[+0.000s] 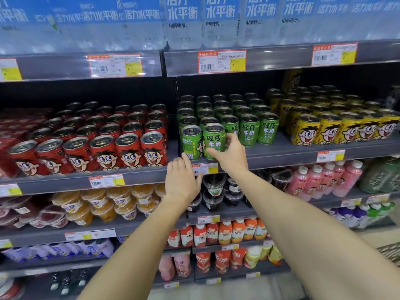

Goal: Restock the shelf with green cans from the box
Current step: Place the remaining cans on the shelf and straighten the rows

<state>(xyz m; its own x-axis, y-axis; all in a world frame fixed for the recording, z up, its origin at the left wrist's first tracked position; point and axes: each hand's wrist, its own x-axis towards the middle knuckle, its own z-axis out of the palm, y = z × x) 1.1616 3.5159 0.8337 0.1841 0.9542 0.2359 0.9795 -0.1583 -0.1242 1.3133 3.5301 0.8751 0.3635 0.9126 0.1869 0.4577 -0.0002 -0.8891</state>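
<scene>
Right hand (230, 155) grips a green can (214, 141) at near shelf (281, 151) edge, beside another front can (191, 142). Left hand (181, 180) open, fingers straight, holding nothing, just below.

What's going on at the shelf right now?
Right hand grips front green drink can on grey shelf. Left hand open, empty. Nothing blocking.

On the shelf (281, 152), two front cans (202, 141) stand side by side, ahead of the rows behind, left of a bare stretch.
</scene>
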